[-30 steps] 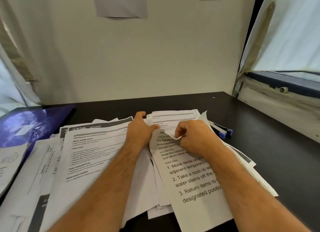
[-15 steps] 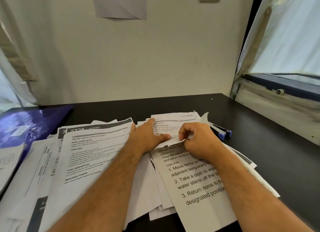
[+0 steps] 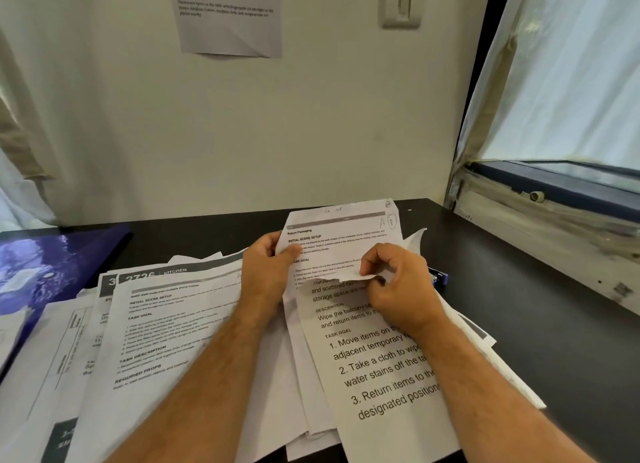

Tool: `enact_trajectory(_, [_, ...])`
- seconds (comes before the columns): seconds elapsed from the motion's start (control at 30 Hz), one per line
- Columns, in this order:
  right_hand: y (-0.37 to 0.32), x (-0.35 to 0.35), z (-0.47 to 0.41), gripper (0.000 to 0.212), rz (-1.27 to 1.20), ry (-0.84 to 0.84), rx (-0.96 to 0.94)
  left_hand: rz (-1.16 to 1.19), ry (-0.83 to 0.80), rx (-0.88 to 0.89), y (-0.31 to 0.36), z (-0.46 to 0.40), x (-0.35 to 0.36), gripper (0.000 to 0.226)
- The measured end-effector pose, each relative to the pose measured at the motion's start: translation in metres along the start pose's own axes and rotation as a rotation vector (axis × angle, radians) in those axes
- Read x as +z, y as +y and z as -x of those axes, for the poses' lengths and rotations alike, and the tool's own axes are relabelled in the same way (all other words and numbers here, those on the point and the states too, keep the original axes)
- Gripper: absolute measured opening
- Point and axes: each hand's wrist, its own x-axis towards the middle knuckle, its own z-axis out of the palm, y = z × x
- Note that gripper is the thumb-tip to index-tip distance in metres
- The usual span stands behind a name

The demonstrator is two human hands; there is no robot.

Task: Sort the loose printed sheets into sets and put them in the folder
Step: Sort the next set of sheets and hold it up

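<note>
Centre of frame: our left hand (image 3: pixel 265 265) grips a raised sheet (image 3: pixel 341 234); our right hand (image 3: pixel 394 282) pinches the large-print sheet's (image 3: pixel 377 365) folded top edge. Loose sheets (image 3: pixel 166 324) lower left; folder (image 3: pixel 45 261) at left edge; desk (image 3: pixel 536 324).

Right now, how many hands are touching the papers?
2. The left hand grips the raised sheet; the right hand pinches the torn top edge of the large-print sheet.

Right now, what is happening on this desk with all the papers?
A person is sorting printed sheets on a black desk. The left hand holds the edge of a raised "Return Packaging" sheet, while the right hand pinches the folded top of the large-print sheet. The purple folder lies at the left, beside the pile.
</note>
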Motion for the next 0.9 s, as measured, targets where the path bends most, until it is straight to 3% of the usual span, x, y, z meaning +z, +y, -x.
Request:
enact_trajectory(0.13, [-0.001,0.001,0.0,0.032,-0.011,0.054,-0.038,0.065,-0.077,-0.01,0.003,0.004,0.0,0.023])
enact_trajectory(0.23, [-0.006,-0.002,-0.001,0.06,0.059,0.074,-0.06,-0.011,-0.169,0.054,0.005,0.006,-0.002,0.019])
enact_trajectory(0.3, [-0.008,-0.002,-0.003,0.078,0.075,0.009,0.013,0.007,-0.31,0.089,0.006,0.012,-0.004,0.012])
enact_trajectory(0.33, [-0.009,-0.002,-0.003,0.08,0.085,-0.044,0.064,0.054,-0.366,0.074,0.007,0.015,-0.005,0.019])
enact_trajectory(0.4, [-0.008,-0.002,-0.005,0.063,0.16,-0.131,0.119,0.113,-0.394,0.012,0.01,0.019,-0.003,0.039])
enact_trajectory(0.47, [-0.006,-0.004,-0.007,0.03,0.23,-0.123,0.135,0.02,-0.283,0.037,0.007,0.017,0.0,0.054])
enact_trajectory(0.5, [-0.004,-0.006,-0.006,0.023,0.222,-0.101,0.144,-0.087,-0.184,0.08,0.006,0.014,0.001,0.048])
enact_trajectory(0.57, [0.0,-0.01,-0.005,0.02,0.169,-0.082,0.161,-0.369,-0.035,0.167,0.0,0.002,-0.002,0.021])
enact_trajectory(0.6, [0.001,-0.011,-0.005,0.02,0.153,-0.091,0.164,-0.596,-0.03,0.17,-0.003,-0.003,-0.004,0.019])
enact_trajectory(0.67, [0.002,-0.013,-0.004,0.021,0.149,-0.112,0.166,-1.047,-0.1,0.113,-0.01,-0.011,-0.007,0.055])
enact_trajectory(0.73, [0.004,-0.012,-0.003,0.023,0.14,-0.125,0.177,-1.241,-0.153,0.049,-0.012,-0.013,-0.005,0.075])
enact_trajectory(0.83, [0.004,-0.011,-0.004,0.024,0.126,-0.151,0.197,-1.165,-0.162,0.031,-0.016,-0.019,-0.003,0.082])
enact_trajectory(0.9, [0.004,-0.012,-0.004,0.025,0.114,-0.172,0.215,-0.92,-0.108,0.059,-0.018,-0.022,-0.003,0.079])
